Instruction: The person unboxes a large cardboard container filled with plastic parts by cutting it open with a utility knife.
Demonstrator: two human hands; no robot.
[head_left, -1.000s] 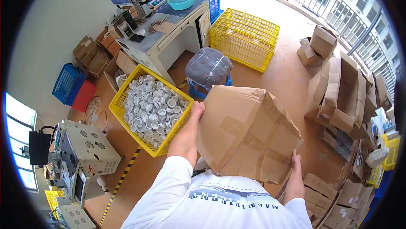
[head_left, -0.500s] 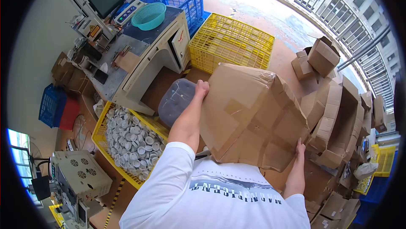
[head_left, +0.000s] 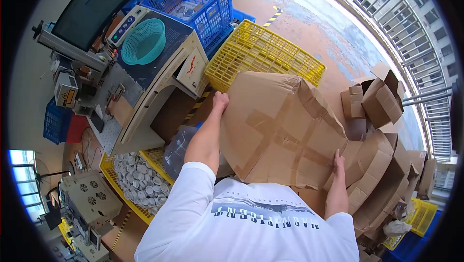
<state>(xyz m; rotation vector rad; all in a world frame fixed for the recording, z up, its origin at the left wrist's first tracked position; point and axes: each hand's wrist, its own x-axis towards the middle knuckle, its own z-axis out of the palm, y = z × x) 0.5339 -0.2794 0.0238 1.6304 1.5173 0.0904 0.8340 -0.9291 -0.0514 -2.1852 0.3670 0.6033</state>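
A large taped cardboard box [head_left: 275, 131] is held in front of my chest, tilted, with creased sides and brown tape strips crossing it. My left hand [head_left: 221, 101] is closed on its upper left edge. On the lower right side, my right hand [head_left: 339, 161] grips the edge, fingers against the cardboard. Just beyond the box stands a yellow plastic crate [head_left: 270, 49], partly covered by it. A grey cushioned stool [head_left: 177, 153] shows beside my left forearm.
Left is a desk [head_left: 162, 76] with a teal basket [head_left: 143, 42] and a monitor [head_left: 96, 8]. White round parts fill a yellow crate [head_left: 145, 158] below. A blue crate [head_left: 212, 10] stands behind. More cardboard boxes [head_left: 382, 100] pile up at right, near a railing [head_left: 406, 44].
My view has turned and shifted forward, so the desk and crates look closer. The cardboard box stays in both hands and now overlaps the yellow crate's near side.
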